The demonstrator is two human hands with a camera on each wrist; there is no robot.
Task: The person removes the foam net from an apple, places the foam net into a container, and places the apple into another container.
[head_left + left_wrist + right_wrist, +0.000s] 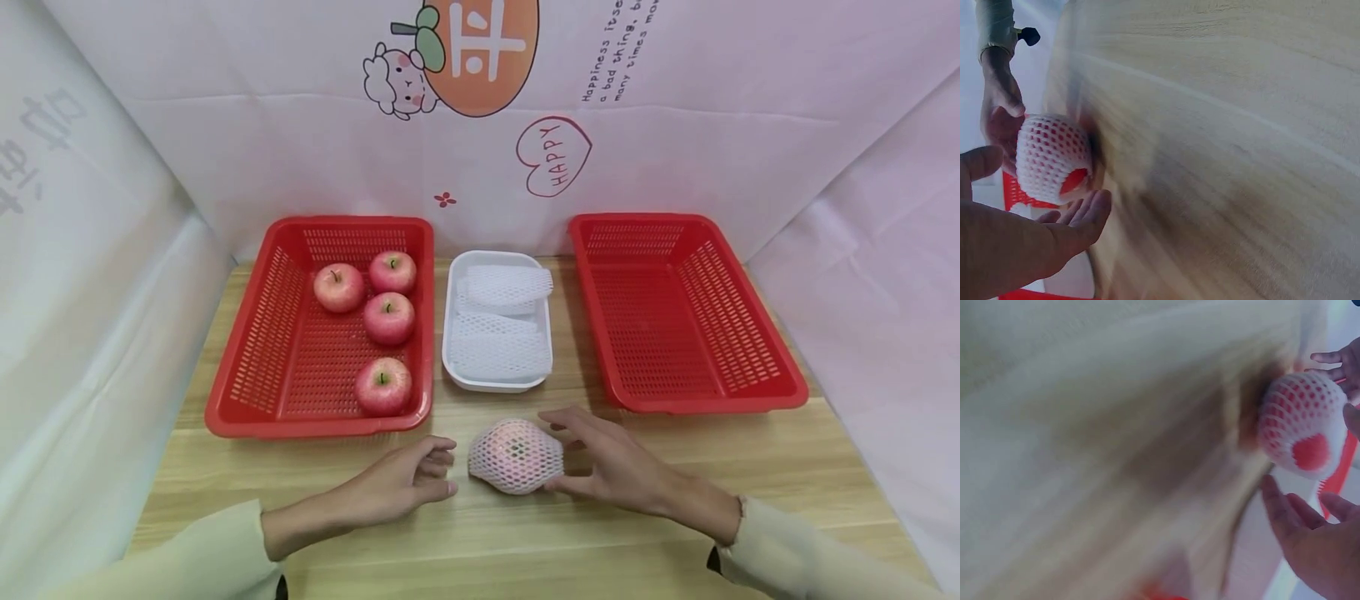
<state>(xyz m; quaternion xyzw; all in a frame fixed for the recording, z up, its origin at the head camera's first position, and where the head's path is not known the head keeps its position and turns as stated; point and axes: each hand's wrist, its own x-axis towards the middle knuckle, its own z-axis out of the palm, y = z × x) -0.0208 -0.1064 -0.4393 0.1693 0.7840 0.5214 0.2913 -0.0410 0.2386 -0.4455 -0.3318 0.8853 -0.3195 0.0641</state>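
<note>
An apple in a white foam net (516, 457) sits on the wooden table between the two hands. Through the mesh its red skin shows, and a bare red patch faces the wrist cameras at an end of the net (1054, 156). My left hand (397, 487) is just left of the apple, apart from it, its fingers relaxed. To the right, my right hand (618, 458) has thumb and fingers spread about the net's end; in the right wrist view that hand (1322, 544) looks loose, not gripping. Whether its thumb touches the net, I cannot tell.
A red basket (318, 429) at left holds several bare apples (388, 318). Behind the wrapped apple stands a white tray (498, 387) with foam nets (498, 346) in it. Another red basket (645, 325) is at right. White printed cloth (300, 158) hangs behind and at both sides.
</note>
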